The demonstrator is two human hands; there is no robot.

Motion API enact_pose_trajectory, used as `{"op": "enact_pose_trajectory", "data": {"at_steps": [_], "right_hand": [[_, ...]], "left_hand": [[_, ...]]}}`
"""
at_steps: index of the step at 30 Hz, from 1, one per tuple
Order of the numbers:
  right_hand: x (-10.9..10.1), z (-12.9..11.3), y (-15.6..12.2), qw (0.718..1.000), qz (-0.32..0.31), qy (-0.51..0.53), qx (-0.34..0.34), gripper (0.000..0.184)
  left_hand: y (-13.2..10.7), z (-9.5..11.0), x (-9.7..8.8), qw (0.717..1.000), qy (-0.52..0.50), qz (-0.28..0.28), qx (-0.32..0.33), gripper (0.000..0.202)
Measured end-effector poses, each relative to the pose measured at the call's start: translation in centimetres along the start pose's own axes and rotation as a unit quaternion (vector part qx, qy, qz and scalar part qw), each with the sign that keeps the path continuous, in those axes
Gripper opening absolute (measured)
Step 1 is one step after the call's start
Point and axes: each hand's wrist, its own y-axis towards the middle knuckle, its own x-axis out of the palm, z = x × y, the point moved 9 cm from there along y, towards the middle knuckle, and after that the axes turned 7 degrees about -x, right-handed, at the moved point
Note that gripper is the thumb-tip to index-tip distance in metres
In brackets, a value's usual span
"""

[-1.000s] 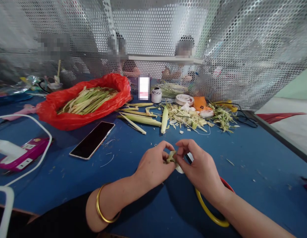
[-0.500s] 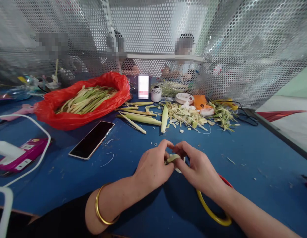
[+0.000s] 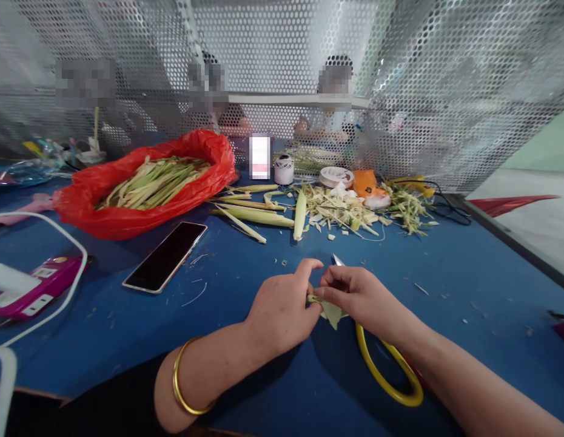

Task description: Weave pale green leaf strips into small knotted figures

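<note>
In front of me my left hand (image 3: 282, 309) is closed, pinching a folded piece of pale green leaf (image 3: 332, 314) between thumb and fingers. Its index finger sticks out above the piece. From the other side my right hand (image 3: 361, 297) grips the same leaf piece with thumb and bent fingers, its fingertips close to those of the left. Scissors with a yellow handle (image 3: 402, 399) are under my right hand and forearm. Their blade tip shows beyond the fingers and the middle part is hidden. Whether the right hand also holds the scissors, I cannot tell.
A red plastic bag (image 3: 91, 221) of long green leaves stands back left, a phone (image 3: 166, 258) before it. Stalks (image 3: 259, 217) and shredded trimmings (image 3: 339, 209) lie at the back. A purple power strip (image 3: 40, 285) with white cables is left. People sit behind the perforated screen (image 3: 282, 48).
My right hand has turned and its fingers have closed in on the leaf piece, which now hangs lower and shows more. The scissors have shifted under that hand, and their blade tip has come into sight.
</note>
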Motion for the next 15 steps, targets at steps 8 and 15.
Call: {"op": "enact_pose_trajectory", "data": {"at_steps": [8,15], "right_hand": [[-1.7,-1.0,-0.4,0.984,0.118,0.128,-0.023,0.027],[-0.5,-0.6,-0.4,0.972,0.089,0.216,0.012,0.027]], "left_hand": [[0.1,0.1,-0.3,0.997,-0.074,-0.004,-0.002,0.029],[-0.1,0.1,1.0,0.979,-0.180,-0.097,-0.010,0.022]]}}
